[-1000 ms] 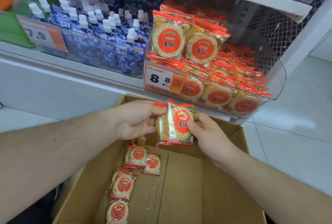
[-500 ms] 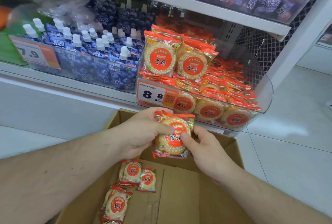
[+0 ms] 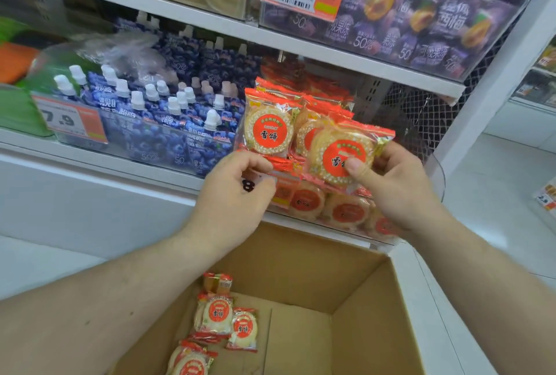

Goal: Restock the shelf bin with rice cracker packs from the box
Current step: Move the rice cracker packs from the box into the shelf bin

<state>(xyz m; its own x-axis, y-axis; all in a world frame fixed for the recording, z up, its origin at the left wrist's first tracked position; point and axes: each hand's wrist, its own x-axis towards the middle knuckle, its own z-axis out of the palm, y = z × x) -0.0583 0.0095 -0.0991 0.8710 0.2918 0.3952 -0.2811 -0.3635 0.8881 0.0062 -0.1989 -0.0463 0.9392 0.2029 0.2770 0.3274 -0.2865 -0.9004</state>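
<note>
While half-full, bin [image 3: 436, 170] of packs [image 3: 269, 129]

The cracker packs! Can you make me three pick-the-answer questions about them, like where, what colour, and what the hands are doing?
1. Where is the pack that the right hand pinches?
A. at the shelf bin's front
B. down in the box
C. on the floor

2. What colour is its round label?
A. blue
B. red
C. green

3. What does the left hand do?
A. hangs idle
B. holds a bottle
C. touches the bin's front edge, fingers curled

Answers: 1 A, it is up against the bin's packs; 2 B, red circle; 3 C, its fingertips sit on the price tag.
</note>
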